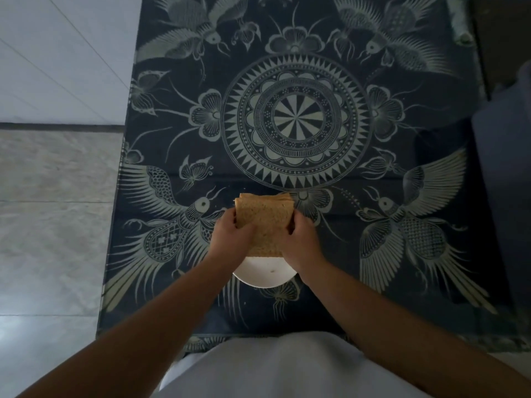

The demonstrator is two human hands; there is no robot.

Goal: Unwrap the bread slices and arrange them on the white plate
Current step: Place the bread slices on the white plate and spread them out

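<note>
Bread stack [264, 222] sits over the plate [264, 272] on the tablecloth [373, 173].

Bare tablecloth [296, 173] all around plate [264, 272]

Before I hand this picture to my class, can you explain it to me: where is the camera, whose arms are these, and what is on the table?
There is no machine here. A person wears one camera on the head, looking down at their own arms. The left hand and right hand together hold a stack of brown bread slices over a white plate. The plate sits on a dark tablecloth printed with pale birds and a round pattern. No wrapper shows clearly on the bread.
</note>
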